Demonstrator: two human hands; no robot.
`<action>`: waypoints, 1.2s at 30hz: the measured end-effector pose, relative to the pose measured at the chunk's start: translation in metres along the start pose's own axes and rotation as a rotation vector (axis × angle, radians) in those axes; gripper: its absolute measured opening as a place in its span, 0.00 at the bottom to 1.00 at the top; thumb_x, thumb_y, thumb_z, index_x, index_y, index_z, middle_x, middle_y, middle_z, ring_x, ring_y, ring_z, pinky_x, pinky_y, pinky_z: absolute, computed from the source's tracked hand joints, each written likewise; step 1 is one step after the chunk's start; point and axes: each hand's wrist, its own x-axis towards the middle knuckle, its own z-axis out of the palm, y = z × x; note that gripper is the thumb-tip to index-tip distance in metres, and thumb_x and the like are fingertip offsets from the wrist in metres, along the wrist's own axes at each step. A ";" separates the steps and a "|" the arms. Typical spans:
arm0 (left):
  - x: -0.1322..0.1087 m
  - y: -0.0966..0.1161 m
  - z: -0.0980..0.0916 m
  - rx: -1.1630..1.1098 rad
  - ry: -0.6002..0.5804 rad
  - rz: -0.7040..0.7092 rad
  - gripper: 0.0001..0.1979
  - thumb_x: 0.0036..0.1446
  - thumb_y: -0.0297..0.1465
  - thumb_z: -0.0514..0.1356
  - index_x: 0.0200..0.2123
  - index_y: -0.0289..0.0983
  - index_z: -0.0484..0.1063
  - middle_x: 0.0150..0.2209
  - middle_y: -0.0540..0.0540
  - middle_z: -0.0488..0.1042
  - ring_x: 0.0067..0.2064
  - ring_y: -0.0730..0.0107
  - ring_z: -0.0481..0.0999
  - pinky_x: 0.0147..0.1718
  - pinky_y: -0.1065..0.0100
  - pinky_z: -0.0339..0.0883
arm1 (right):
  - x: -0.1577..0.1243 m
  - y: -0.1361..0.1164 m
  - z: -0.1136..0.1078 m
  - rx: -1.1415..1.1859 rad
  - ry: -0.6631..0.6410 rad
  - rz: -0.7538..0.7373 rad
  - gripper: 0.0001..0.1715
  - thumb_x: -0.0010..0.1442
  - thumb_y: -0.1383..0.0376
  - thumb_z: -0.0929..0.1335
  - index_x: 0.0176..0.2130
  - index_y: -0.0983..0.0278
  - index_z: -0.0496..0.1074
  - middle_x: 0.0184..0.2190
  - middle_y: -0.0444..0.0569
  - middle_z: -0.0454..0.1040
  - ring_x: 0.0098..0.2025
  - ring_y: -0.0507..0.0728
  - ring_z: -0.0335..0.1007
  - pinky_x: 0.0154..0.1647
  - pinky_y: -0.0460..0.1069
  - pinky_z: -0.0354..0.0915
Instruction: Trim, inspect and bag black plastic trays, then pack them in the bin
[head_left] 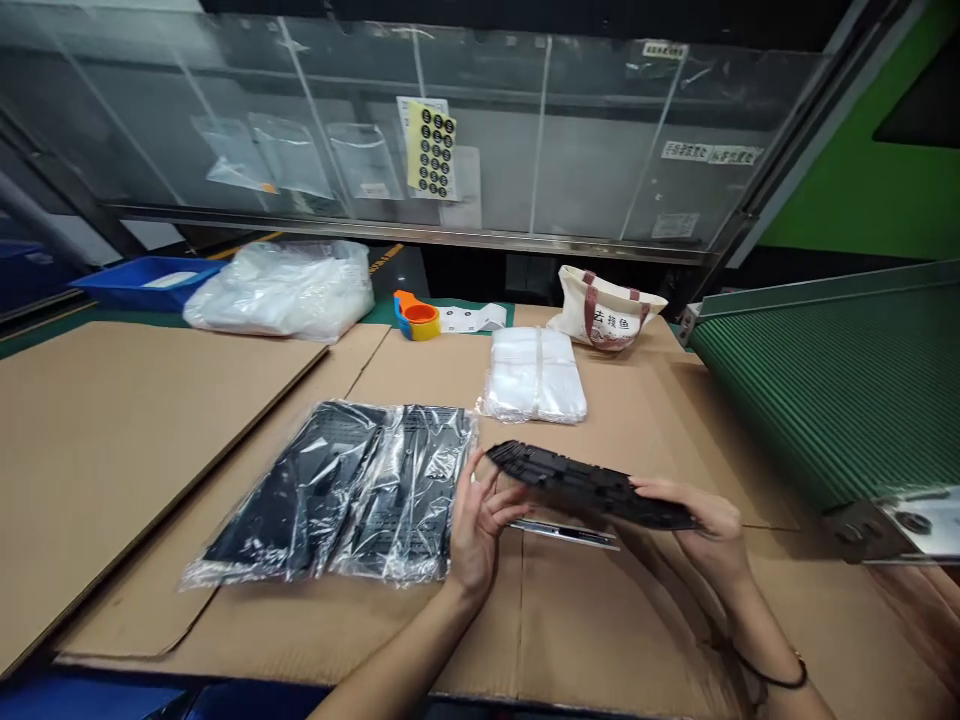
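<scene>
Your left hand [476,530] and right hand [705,520] clamp the black plastic part [592,486] at its ends, fingers closed on it — it looks light and stiff, and those ends give a sure hold.

Bright, even light pours down from above across the bench, and the cardboard sheet [600,620] comes through warm and flat. Hard white glare flashes off the plastic-wrapped black panels [337,490], while the clear guard [540,130] throws back long, pale reflections. Shadows stay soft, with just a faint one under the black moulded part [592,487] between the left hand [476,525] and right hand [697,515], its detail sinking into darkness. The wide lens bends the green ribbed belt [825,380] at the right edge, and the far corners look slightly soft, perhaps from compression.
</scene>
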 end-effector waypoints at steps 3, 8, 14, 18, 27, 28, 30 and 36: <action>-0.009 -0.003 -0.002 0.255 -0.209 0.120 0.26 0.59 0.43 0.57 0.59 0.41 0.61 0.56 0.34 0.70 0.42 0.57 0.80 0.33 0.62 0.77 | -0.002 0.025 0.005 0.232 0.349 0.362 0.05 0.46 0.63 0.75 0.28 0.60 0.79 0.28 0.46 0.81 0.30 0.58 0.79 0.36 0.52 0.76; -0.034 0.015 0.012 0.846 -0.716 0.441 0.15 0.58 0.29 0.56 0.48 0.38 0.73 0.35 0.41 0.80 0.30 0.64 0.79 0.33 0.64 0.74 | -0.002 0.060 0.031 0.784 0.660 0.771 0.21 0.36 0.59 0.80 0.32 0.62 0.76 0.29 0.44 0.80 0.30 0.52 0.76 0.32 0.46 0.74; -0.006 0.067 0.051 1.055 -0.847 0.377 0.11 0.63 0.31 0.53 0.43 0.39 0.75 0.36 0.43 0.80 0.36 0.64 0.80 0.36 0.65 0.71 | -0.007 0.065 0.034 0.975 0.729 0.919 0.23 0.35 0.61 0.80 0.33 0.61 0.75 0.29 0.41 0.81 0.33 0.50 0.77 0.34 0.42 0.73; 0.072 0.063 0.055 1.674 -0.644 0.728 0.12 0.60 0.25 0.53 0.38 0.38 0.76 0.37 0.41 0.80 0.41 0.57 0.78 0.41 0.61 0.68 | -0.004 0.056 0.036 1.028 0.723 0.922 0.25 0.33 0.62 0.81 0.33 0.62 0.74 0.29 0.40 0.80 0.30 0.49 0.76 0.30 0.40 0.73; 0.152 0.038 0.033 1.973 -0.632 0.686 0.09 0.53 0.16 0.55 0.28 0.31 0.72 0.29 0.37 0.76 0.36 0.59 0.77 0.39 0.62 0.67 | -0.003 0.052 0.038 1.042 0.717 0.935 0.28 0.29 0.62 0.82 0.32 0.64 0.75 0.31 0.43 0.80 0.28 0.49 0.75 0.27 0.41 0.73; 0.156 0.040 0.034 2.005 -0.626 0.660 0.09 0.53 0.16 0.55 0.28 0.31 0.72 0.29 0.37 0.76 0.36 0.60 0.77 0.39 0.62 0.67 | -0.003 0.052 0.038 1.041 0.720 0.935 0.28 0.29 0.62 0.82 0.32 0.64 0.74 0.31 0.42 0.80 0.28 0.49 0.75 0.27 0.41 0.73; 0.164 0.042 0.039 2.057 -0.596 0.610 0.07 0.57 0.19 0.56 0.32 0.31 0.72 0.32 0.39 0.76 0.37 0.62 0.76 0.39 0.61 0.68 | -0.003 0.051 0.039 1.036 0.723 0.933 0.28 0.28 0.61 0.82 0.31 0.64 0.74 0.31 0.42 0.80 0.28 0.49 0.75 0.26 0.41 0.73; 0.188 0.042 0.054 2.099 -0.536 0.472 0.11 0.61 0.36 0.59 0.41 0.33 0.72 0.41 0.45 0.74 0.42 0.66 0.74 0.42 0.59 0.71 | -0.003 0.046 0.039 0.983 0.697 0.904 0.29 0.29 0.58 0.82 0.32 0.63 0.74 0.32 0.42 0.80 0.30 0.49 0.75 0.28 0.41 0.72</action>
